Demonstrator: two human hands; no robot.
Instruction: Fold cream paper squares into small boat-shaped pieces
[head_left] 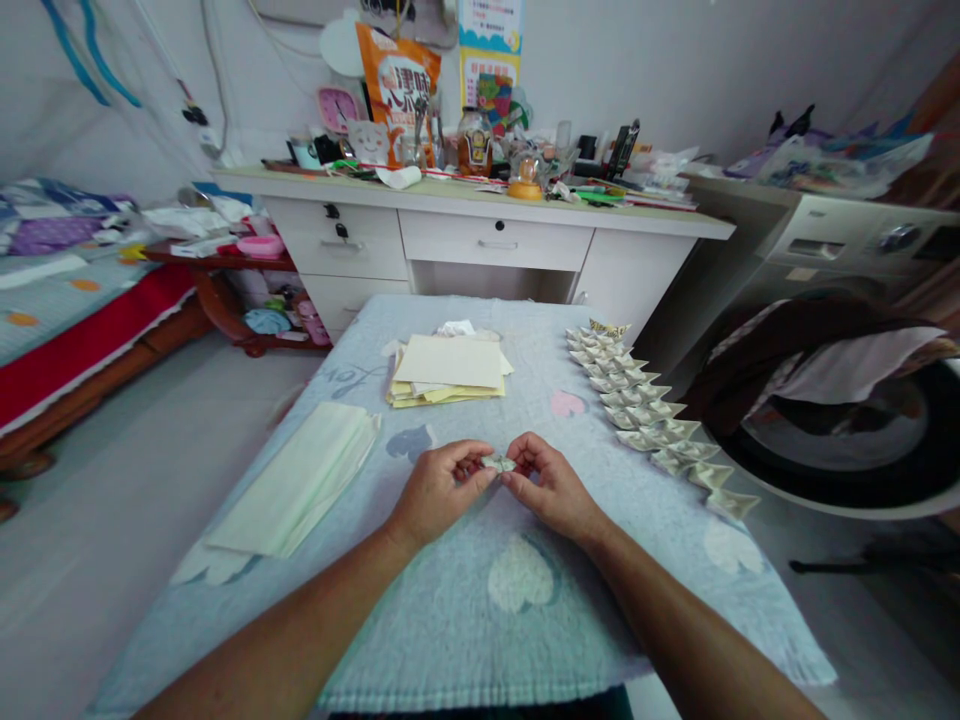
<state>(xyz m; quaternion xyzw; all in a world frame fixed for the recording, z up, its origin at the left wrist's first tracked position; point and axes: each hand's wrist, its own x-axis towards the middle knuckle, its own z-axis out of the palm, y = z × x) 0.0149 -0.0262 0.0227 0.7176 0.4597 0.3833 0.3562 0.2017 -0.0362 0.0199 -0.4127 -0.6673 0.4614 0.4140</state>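
Note:
Between my two hands, above the middle of the table, is a small piece of folded paper (498, 463), pale with greenish print. My left hand (446, 483) pinches its left end between thumb and fingers. At its right end, the thumb and fingertips of my right hand (551, 485) close on it too. Part of the fold is hidden by my fingertips. On the right side of the table stand rows of folded paper boats (645, 412) with pointed ends. Beyond my hands lies a stack of cream and yellow paper sheets (450, 362).
A pile of pale green paper (300, 480) lies at the left on the cloth-covered table (600, 620). Behind stands a white desk (495, 240) crowded with jars and packets. An open washing machine (832, 400) with laundry hanging out is at the right, a bed (82, 330) at the left.

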